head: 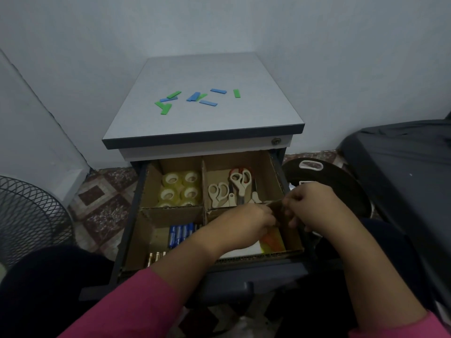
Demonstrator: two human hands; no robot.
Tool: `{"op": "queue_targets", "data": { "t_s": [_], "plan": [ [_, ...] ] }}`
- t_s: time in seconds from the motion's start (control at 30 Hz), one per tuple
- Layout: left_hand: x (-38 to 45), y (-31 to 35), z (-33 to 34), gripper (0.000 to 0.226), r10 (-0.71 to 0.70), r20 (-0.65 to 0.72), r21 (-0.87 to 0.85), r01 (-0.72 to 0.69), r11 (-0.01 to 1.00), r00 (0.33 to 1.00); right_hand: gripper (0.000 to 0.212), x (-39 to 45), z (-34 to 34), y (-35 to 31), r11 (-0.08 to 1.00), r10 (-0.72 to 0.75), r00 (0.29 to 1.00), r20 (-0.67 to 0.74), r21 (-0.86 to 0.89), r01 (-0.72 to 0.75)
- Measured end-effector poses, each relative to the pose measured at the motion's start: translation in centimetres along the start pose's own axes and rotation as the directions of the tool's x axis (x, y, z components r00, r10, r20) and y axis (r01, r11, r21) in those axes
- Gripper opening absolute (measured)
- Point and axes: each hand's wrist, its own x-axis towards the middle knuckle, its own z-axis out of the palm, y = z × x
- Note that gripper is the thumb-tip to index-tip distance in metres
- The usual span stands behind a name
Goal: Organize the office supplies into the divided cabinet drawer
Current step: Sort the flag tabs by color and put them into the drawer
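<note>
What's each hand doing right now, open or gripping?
Left hand: fingers curled, pinching the cardboard divider.
Right hand: fingers curled, pinching the same divider.

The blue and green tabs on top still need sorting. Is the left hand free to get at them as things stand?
Probably not right away. The left hand and right hand both pinch the cardboard divider in the drawer. Once it lets go, nothing blocks the way up to the tabs.
</note>
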Motion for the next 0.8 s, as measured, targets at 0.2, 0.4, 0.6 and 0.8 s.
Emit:
{"op": "queue_targets", "data": {
  "t_s": [0.2,0.4,0.6,0.8],
  "plan": [
    [-4.0,-2.7,-2.1,0.023,-0.142,-0.096,-0.147,0.127,0.981,0.985,0.017,0.2,4.1,-0.7,0.925,-0.144,0.984,-0.104,-0.369,0.096],
    [-6.5,-3.9,-2.7,0.019,-0.346,-0.169,-0.407,0.254,0.878,0.923,0.023,0.9,7.2,-0.8,0.869,-0.151,0.985,-0.087,-0.486,0.091],
    [-6.4,-3.3,-3.0,0.021,-0.249,-0.078,-0.274,0.219,0.936,0.965,0.023,1.0,7.6,-0.7,0.849,-0.176,0.976,-0.126,-0.521,0.085],
    [-6.5,-3.3,-3.0,0.023,-0.226,-0.070,-0.173,0.211,0.962,0.972,0.012,1.7,7.0,-0.6,0.841,-0.166,0.974,-0.156,-0.539,0.057]
  ]
}}
